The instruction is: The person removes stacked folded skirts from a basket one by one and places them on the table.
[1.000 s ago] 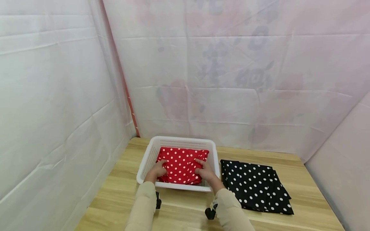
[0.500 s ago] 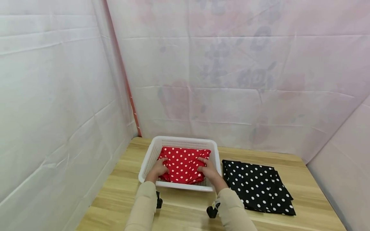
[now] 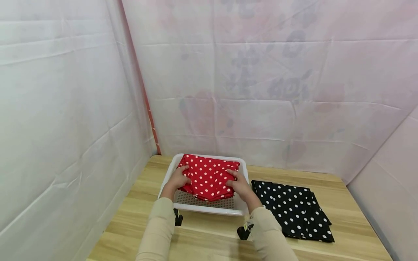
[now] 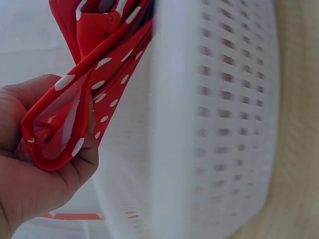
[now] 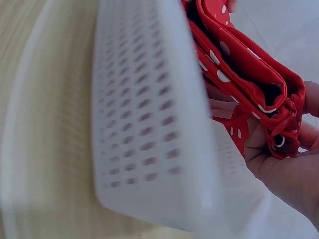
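Observation:
A folded red cloth with white dots [image 3: 209, 175] is held up over a white perforated plastic basket [image 3: 209, 209], whose holed floor shows below the cloth's near edge. My left hand [image 3: 177, 178] grips the cloth's left side; in the left wrist view the fingers [image 4: 87, 157] curl under its folded edge. On the right side my right hand [image 3: 241, 185] grips the cloth too. The right wrist view shows the folded layers between the thumb and fingers of that hand [image 5: 294, 174]. What the layers hide inside cannot be seen.
A folded black cloth with white dots [image 3: 290, 210] lies on the wooden table [image 3: 202, 239], right of the basket. White sheeting [image 3: 183, 119] hangs behind and at both sides of the table.
Both hands have raised the red cloth from inside the basket, up and away from me. The basket floor has come into view. The black cloth lies where it was.

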Demonstrator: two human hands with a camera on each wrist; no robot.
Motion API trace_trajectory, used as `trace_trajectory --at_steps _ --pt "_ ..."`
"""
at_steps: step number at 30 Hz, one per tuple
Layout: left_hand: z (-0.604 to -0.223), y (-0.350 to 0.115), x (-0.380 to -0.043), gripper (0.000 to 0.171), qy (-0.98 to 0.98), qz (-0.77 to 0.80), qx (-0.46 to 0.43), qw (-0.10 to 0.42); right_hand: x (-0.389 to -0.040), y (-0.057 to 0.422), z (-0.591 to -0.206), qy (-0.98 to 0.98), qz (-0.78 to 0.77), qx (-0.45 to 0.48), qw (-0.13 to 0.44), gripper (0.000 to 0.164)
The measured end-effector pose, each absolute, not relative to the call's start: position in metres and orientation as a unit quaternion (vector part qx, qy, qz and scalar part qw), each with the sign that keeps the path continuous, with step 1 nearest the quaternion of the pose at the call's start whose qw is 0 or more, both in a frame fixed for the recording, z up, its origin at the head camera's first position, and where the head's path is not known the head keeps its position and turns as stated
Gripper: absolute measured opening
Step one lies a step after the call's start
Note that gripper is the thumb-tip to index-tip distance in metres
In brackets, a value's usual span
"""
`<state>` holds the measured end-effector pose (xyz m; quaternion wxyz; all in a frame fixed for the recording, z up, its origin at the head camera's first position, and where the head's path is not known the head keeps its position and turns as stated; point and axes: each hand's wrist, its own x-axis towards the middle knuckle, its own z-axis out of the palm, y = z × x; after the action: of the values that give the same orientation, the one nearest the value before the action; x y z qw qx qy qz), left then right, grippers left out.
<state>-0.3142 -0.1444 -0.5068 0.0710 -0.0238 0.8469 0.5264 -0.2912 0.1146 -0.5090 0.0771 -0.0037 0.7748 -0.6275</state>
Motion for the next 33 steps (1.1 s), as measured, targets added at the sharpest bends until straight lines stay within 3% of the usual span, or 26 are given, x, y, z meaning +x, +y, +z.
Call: trace_trajectory --at_steps 13,33 --pt "-0.49 -0.132 -0.313 0.066 0.825 0.562 -0.021 0.054 -0.291 0.123 -0.494 0.789 -0.612 -0.002 0.06 0.053" --pt "-0.492 -0.094 -0.246 0.072 0.792 0.611 0.016 0.005 -0.224 0.17 -0.483 0.779 -0.627 -0.002 0.018 0.055"
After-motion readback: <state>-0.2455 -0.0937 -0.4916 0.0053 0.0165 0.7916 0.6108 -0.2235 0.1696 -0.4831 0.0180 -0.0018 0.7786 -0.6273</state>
